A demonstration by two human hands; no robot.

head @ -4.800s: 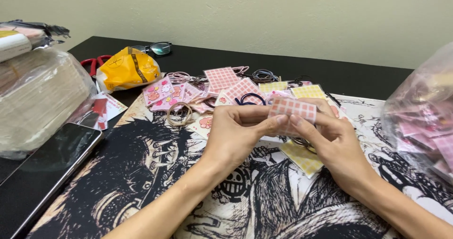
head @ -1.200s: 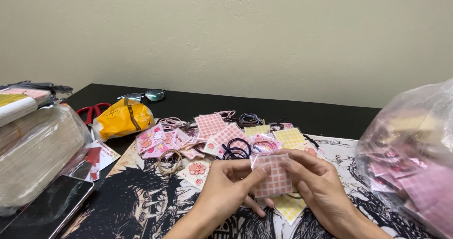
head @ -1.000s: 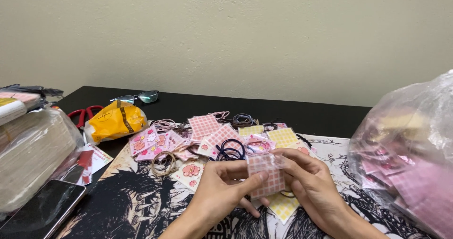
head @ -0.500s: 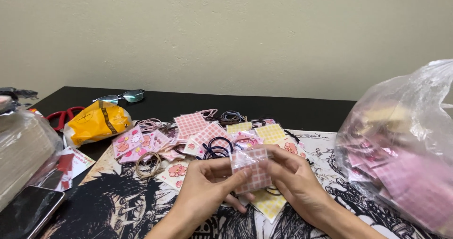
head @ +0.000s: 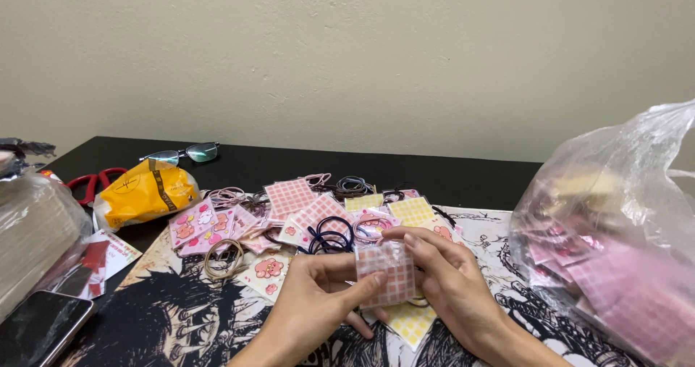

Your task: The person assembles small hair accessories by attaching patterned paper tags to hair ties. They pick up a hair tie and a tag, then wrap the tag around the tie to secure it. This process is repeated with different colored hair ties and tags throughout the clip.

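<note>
Presently, a small pink checked card in a clear sleeve (head: 386, 271) is held upright between both hands, just above the printed black-and-white mat (head: 166, 316) and in front of the scattered pile of cards and hair ties (head: 311, 215). The left hand (head: 315, 309) is closed narrowly on the packet's lower left edge, thumb tip pressed against its face. The right hand (head: 449, 284) is curled around the right edge, fingers laid across the top corner; the packet is thus pinched from both sides.

The packet is judged to be very light, thin and flexible, with a glossy film surface that is likely slippery. It is best gripped at opposite edges with fingertips, since pressure on the middle would probably bend or crease the card.

A dark blue hair tie (head: 329, 233) lies on the pile directly behind the packet, and a tan hair tie (head: 223, 258) rests on the mat to the left. A yellow checked card (head: 409, 322) lies beneath the hands. A large clear plastic bag (head: 615, 244) of similar pink packets stands at the right. A yellow pouch (head: 145, 193), red scissors (head: 90, 182), spectacles (head: 184, 152) and a phone (head: 40, 327) are placed at the left.
</note>
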